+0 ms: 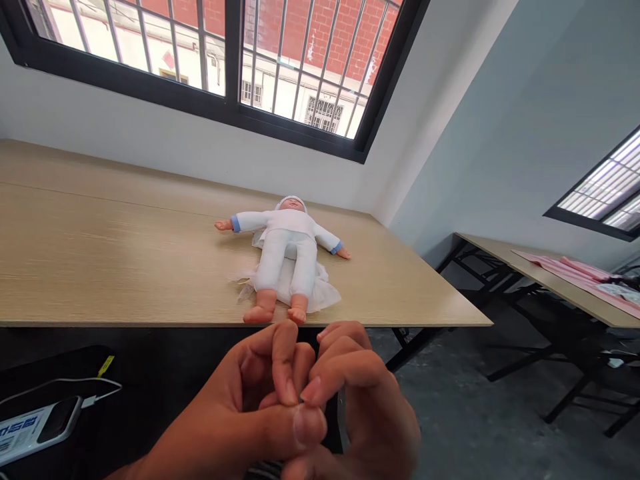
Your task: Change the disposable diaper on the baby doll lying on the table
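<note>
My left hand (235,407) and my right hand (373,400) meet at the bottom middle, in front of the table's near edge. Both are closed, with thumbs and fingers pinched together and the fingertips touching. Anything between them is hidden or too small to name. Just beyond my hands a baby doll (287,243) lies on its back on the wooden table (125,260), arms spread and bare feet at the near edge. It wears a white suit with blue cuffs and a white cap. Sheer white fabric (325,293) lies beneath its legs.
A white power bank or phone-like device (43,427) with a white cable (60,380) is at lower left. On the right, a second table (525,267) bears pink cloth (580,273). A barred window (300,67) is behind the first table.
</note>
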`<state>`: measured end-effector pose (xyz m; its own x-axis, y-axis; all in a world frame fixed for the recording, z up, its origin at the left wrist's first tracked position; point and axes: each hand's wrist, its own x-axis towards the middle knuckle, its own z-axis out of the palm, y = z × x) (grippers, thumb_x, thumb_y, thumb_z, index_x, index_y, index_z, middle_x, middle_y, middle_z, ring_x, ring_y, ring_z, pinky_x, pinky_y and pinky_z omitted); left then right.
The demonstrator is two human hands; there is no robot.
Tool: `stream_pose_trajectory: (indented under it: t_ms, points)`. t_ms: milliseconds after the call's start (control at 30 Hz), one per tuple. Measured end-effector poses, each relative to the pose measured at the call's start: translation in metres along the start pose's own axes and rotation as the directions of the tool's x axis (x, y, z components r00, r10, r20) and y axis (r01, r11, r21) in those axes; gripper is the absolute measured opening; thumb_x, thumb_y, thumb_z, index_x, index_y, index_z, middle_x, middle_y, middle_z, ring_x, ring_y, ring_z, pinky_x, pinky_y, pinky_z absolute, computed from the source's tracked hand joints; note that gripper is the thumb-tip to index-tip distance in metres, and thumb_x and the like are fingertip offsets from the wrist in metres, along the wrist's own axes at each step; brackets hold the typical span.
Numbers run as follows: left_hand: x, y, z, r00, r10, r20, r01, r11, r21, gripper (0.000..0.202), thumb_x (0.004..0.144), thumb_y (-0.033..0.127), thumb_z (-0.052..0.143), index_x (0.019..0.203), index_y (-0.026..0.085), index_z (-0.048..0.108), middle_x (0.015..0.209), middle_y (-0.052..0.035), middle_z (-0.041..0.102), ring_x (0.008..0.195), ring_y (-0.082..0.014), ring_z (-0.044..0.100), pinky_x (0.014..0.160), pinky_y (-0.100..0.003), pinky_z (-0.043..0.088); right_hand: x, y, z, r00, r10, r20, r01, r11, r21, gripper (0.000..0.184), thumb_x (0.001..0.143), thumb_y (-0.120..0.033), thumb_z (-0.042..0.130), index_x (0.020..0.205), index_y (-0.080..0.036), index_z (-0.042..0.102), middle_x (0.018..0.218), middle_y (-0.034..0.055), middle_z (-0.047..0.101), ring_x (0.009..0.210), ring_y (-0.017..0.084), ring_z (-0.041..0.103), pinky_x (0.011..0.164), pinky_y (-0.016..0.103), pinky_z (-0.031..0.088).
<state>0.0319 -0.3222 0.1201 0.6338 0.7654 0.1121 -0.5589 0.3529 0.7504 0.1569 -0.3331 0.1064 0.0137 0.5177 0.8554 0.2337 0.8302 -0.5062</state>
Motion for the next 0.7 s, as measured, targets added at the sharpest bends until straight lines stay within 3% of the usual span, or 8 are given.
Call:
stream_pose_trajectory:
  t_ms: [100,200,500,700]
  points:
    - [0.002,0.000,-0.002,1.000,0.019,0.017,-0.019,1.000,0.012,0.049,0.070,0.029,0.083,0.062,0.017,0.036,0.065,0.0043,0.041,0.057,-0.0066,0.029,0.053,-0.018,0.029,0.001,-0.003,0.001,0.998,0.054,0.025,-0.055,0.997,0.047,0.021,0.084,-0.043,0.068,0.090,-0.025,0.059,0.065,-0.0018,0.053,0.067,0.016,0.055,0.061,0.032,0.050]
    - [0.002,0.000,-0.003,0.997,0.057,0.047,-0.056,0.998,-0.017,0.043,0.074,0.026,0.080,0.064,0.017,0.038,0.066,0.0042,0.040,0.059,-0.0068,0.031,0.055,-0.017,0.032,0.001,-0.007,0.003,0.993,0.117,-0.029,-0.115,0.992,0.041,0.015,0.083,-0.035,0.068,0.087,-0.024,0.057,0.064,-0.0020,0.052,0.067,0.017,0.055,0.068,0.035,0.051]
    - [-0.002,0.002,0.001,0.999,0.054,-0.005,-0.054,0.998,-0.024,0.042,0.073,0.024,0.081,0.064,0.017,0.041,0.068,0.0036,0.043,0.059,-0.0063,0.033,0.057,-0.017,0.036,0.001,-0.010,0.008,0.990,0.122,-0.068,-0.121,0.992,0.021,0.017,0.082,-0.035,0.067,0.087,-0.024,0.055,0.066,-0.0020,0.051,0.068,0.017,0.055,0.070,0.036,0.052]
    - [-0.006,0.001,0.001,0.997,0.036,-0.073,-0.036,0.999,0.001,0.042,0.072,0.025,0.083,0.065,0.017,0.042,0.068,0.0043,0.045,0.060,-0.0068,0.034,0.058,-0.017,0.034,0.002,0.002,-0.002,0.998,-0.054,0.012,0.055,0.995,-0.085,0.011,0.081,-0.030,0.064,0.089,-0.026,0.056,0.062,-0.0032,0.051,0.059,0.016,0.051,0.064,0.038,0.054]
